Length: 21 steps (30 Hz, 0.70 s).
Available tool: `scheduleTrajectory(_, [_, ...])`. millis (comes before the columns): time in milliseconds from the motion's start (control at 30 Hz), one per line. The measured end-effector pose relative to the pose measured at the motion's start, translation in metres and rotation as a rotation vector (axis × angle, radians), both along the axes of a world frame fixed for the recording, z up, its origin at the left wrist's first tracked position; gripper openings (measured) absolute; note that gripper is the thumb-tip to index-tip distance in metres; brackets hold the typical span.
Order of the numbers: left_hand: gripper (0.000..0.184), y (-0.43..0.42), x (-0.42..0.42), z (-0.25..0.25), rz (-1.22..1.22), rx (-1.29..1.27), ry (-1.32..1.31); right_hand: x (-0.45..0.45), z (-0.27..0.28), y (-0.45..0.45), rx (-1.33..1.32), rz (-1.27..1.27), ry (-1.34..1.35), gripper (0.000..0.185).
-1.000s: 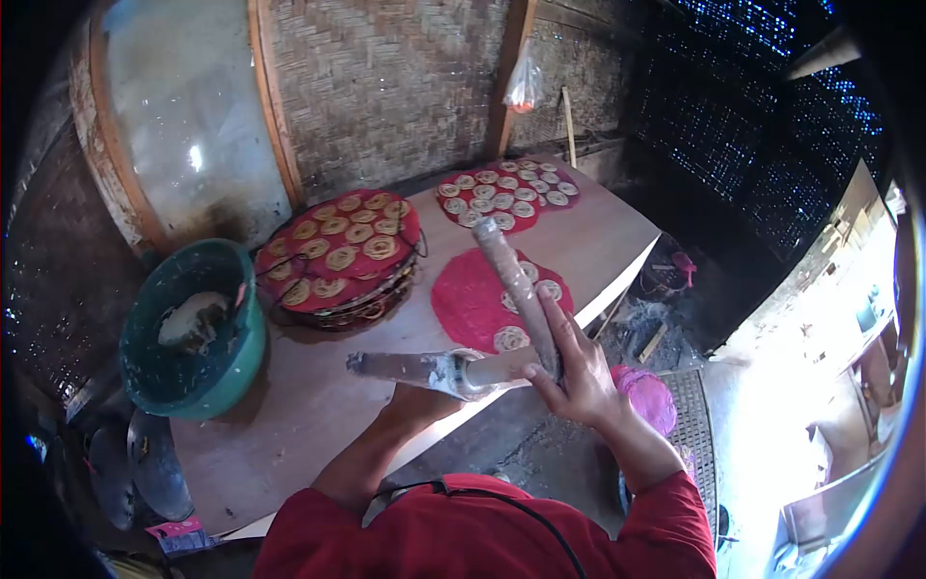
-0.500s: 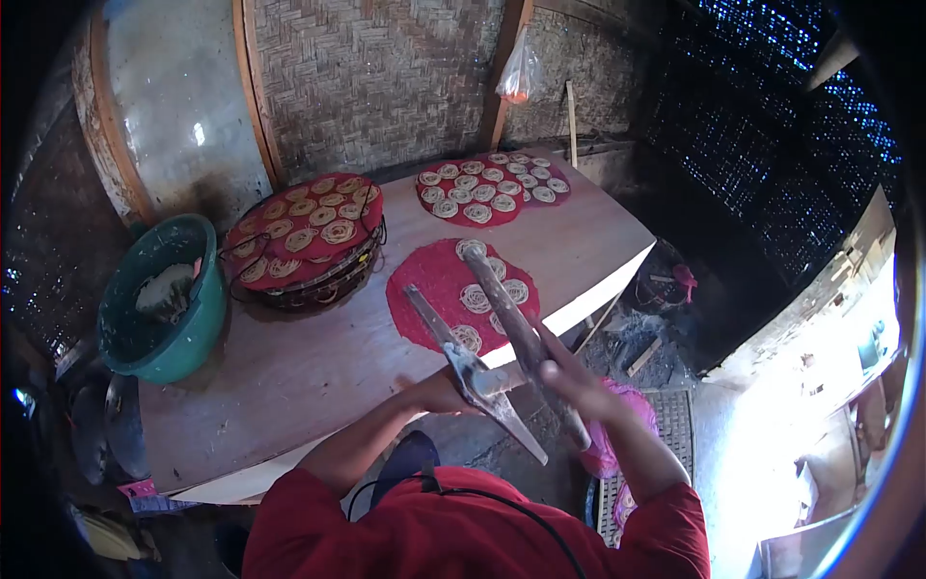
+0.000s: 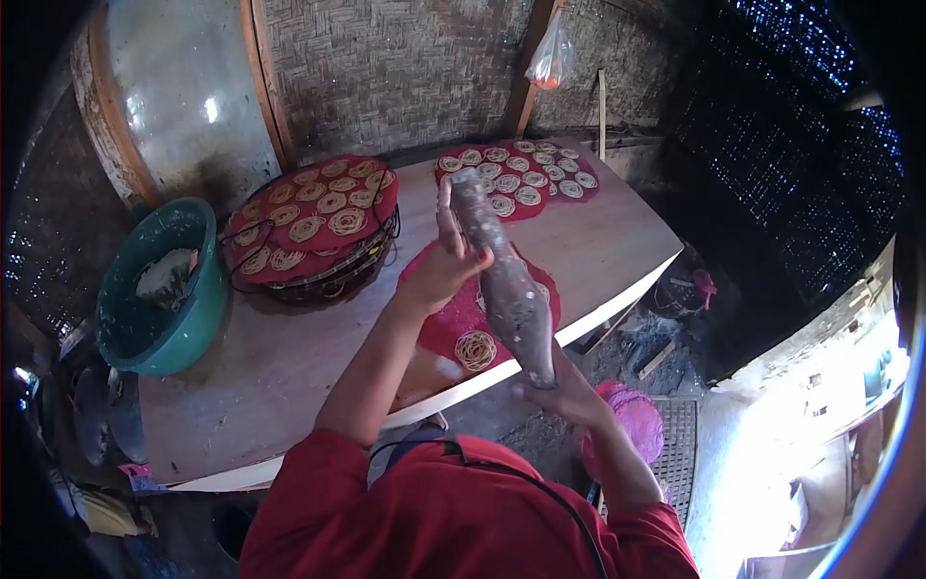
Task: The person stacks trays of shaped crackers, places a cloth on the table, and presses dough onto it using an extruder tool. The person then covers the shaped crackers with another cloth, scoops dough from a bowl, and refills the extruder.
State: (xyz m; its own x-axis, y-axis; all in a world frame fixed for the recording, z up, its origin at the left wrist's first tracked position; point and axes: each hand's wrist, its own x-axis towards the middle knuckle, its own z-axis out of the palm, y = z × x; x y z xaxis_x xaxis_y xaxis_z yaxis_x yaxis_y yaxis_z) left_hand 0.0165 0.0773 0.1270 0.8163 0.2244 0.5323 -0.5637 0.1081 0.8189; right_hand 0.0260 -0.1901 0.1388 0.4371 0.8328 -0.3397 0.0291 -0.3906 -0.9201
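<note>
A wooden hand press (image 3: 516, 304), its thick, pale-smeared top bar slanting toward the camera, is held over the table's front edge. My left hand (image 3: 446, 268) grips the bar's far part, one finger stretched along its side. At the near end, my right hand (image 3: 571, 391) is closed around the bar. The press's lower part is hidden beneath the bar. Under it lies a red round mat (image 3: 439, 338), partly covered by my arm and the press. A coil of pale strands (image 3: 476, 350) shows on the mat near the front edge.
Left on the table (image 3: 280, 386) stands a green basin (image 3: 159, 338) with pale dough-like stuff inside. Beside it, a basket (image 3: 328, 285) carries a red mat of coils. Another coil-covered red mat (image 3: 526, 207) lies at the back. A pink bundle (image 3: 637, 425) is at the lower right.
The press has turned so its top bar now covers the lower handle. My left hand has moved up and forward to the far part; my right hand has shifted to the near end.
</note>
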Motion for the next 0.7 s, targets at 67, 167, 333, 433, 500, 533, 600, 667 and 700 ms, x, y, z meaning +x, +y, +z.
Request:
scheduleTrajectory(67, [0.078,-0.001,0.013,0.000,0.048,-0.289,0.032,0.016,-0.027,0.019,0.328,0.010,-0.629,0.091])
scheduleTrajectory(167, [0.067,0.003,0.026,0.026,0.261,-0.335,0.159,0.023,0.008,0.029,0.039,0.067,-0.083,0.082])
scheduleTrajectory(333, [0.062,0.021,0.049,0.040,0.277,-0.426,0.430,0.092,-0.048,0.047,0.049,0.204,0.232,0.064])
scheduleTrajectory(433, [0.041,0.070,0.091,-0.025,0.302,-0.343,0.657,0.094,-0.038,0.058,0.050,0.157,0.407,0.063])
scheduleTrajectory(500, [0.093,0.094,0.111,-0.069,0.153,-0.324,0.696,0.100,-0.038,0.065,-0.031,0.087,0.480,0.066])
scheduleTrajectory(533, [0.057,0.087,0.112,-0.073,0.246,-0.446,0.709,0.094,-0.031,0.067,-0.029,0.028,0.505,0.045])
scheduleTrajectory(600, [0.029,0.082,0.104,-0.081,0.298,-0.589,0.728,0.108,-0.043,0.070,-0.078,0.060,0.453,0.047])
scheduleTrajectory(667, [0.028,0.081,0.102,-0.081,0.259,-0.622,0.669,0.112,-0.042,0.074,-0.127,0.091,0.401,0.048])
scheduleTrajectory(700, [0.028,0.081,0.102,-0.081,0.216,-0.656,0.613,0.111,-0.042,0.075,-0.104,0.091,0.331,0.048])
